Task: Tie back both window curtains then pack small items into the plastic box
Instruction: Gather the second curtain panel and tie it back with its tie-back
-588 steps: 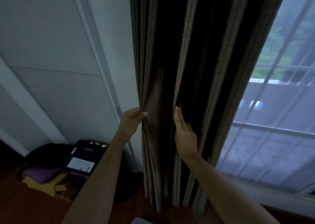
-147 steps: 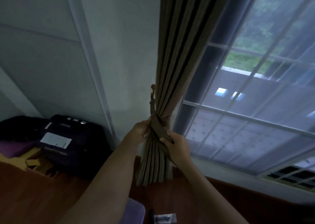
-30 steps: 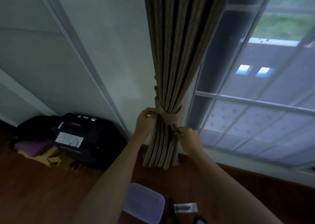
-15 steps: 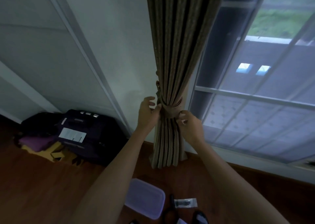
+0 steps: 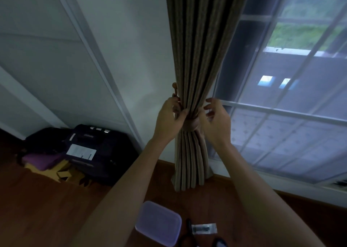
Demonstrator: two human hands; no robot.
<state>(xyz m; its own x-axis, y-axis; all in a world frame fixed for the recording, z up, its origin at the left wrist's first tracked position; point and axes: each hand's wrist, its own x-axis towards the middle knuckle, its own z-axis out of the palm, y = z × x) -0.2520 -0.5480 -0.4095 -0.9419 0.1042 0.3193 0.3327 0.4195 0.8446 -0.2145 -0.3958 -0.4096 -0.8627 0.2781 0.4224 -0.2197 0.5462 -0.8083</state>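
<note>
A brown striped curtain [image 5: 197, 58] hangs gathered beside the window, cinched by a tan tieback band [image 5: 190, 127]. The band runs toward a small wall hook [image 5: 174, 88] on the curtain's left. My left hand [image 5: 169, 120] pinches the band and the curtain's left edge just below that hook. On the band's right side is my right hand [image 5: 216, 121], fingers spread and holding nothing. A plastic box with a lilac lid [image 5: 158, 223] lies on the floor below, a small clear packet [image 5: 204, 228] to its right.
A dark suitcase [image 5: 97, 151] and a heap of bags [image 5: 43, 152] sit on the wooden floor at left against the white wall. The window [image 5: 291, 105] fills the right side. Dark small items [image 5: 187, 228] lie next to the packet.
Both hands have risen slightly along the curtain. My right hand's fingers have come off the band and spread apart; the left hand still pinches by the hook.
</note>
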